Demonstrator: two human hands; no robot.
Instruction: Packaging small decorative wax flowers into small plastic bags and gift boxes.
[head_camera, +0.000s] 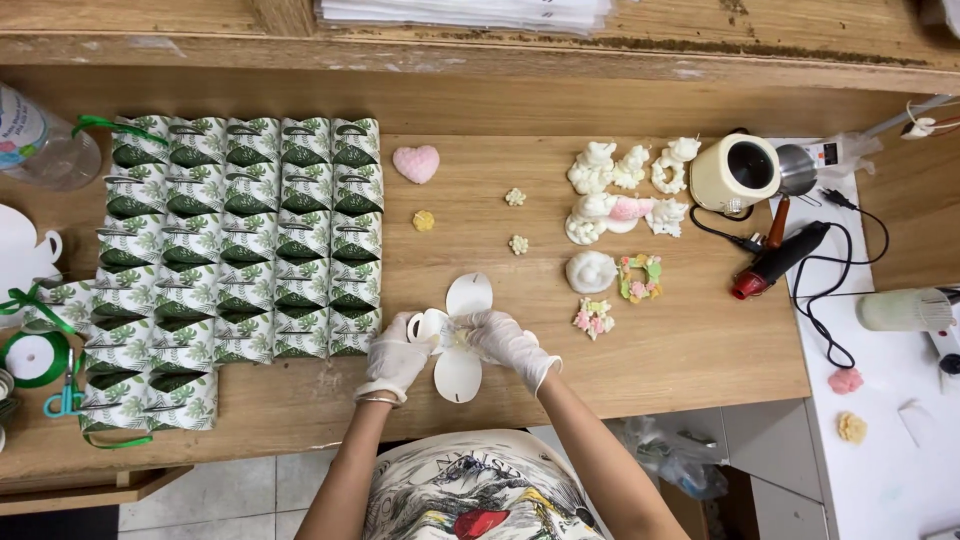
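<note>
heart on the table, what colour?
Pink: the heart lies right of the leaf-print boxes. Head view, the only one.

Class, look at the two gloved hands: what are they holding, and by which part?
Both the left hand and right hand hold a flat white petal-shaped card cut-out at its middle, where the lobes meet.

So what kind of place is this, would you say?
Probably a small craft workshop for making gift favours: rows of leaf-print boxes fill the wooden bench, moulded soap-like figures lie beside a glue gun, and gloved hands fold a white cut-out.
</note>
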